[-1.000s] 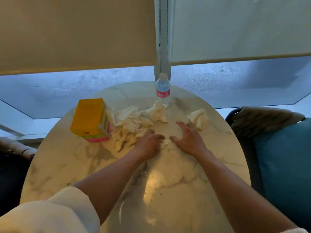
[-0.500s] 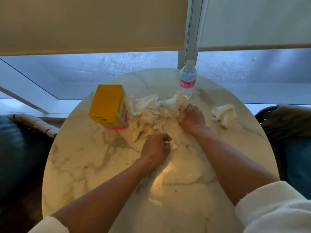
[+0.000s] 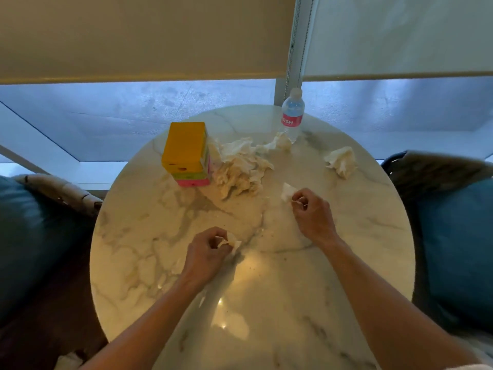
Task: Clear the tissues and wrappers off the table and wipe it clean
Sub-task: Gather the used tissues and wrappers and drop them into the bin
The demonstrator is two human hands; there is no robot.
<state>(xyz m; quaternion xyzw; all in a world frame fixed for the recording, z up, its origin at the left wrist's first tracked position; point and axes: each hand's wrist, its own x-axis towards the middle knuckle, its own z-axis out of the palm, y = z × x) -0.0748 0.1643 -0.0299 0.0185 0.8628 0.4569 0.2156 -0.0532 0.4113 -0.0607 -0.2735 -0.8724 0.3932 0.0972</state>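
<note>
A heap of crumpled white tissues (image 3: 240, 166) lies on the round marble table (image 3: 360, 236), just right of a yellow and pink box (image 3: 186, 153). Another crumpled tissue (image 3: 341, 161) sits alone toward the table's right side. My left hand (image 3: 205, 252) is near the table's middle, fingers curled around a small tissue scrap (image 3: 232, 241). Farther right and back, my right hand (image 3: 312, 212) pinches a second small tissue piece (image 3: 287, 192) near the heap's right end.
A water bottle (image 3: 292, 116) with a pink label stands at the table's far edge by the window. Blue cushioned chairs flank the table, one on the left (image 3: 34, 236) and one on the right (image 3: 458, 249). Small crumbs dot the marble near the middle.
My right hand pulled back from the heap toward me with a small tissue piece pinched in it. My left hand drew nearer to me, still holding its scrap.
</note>
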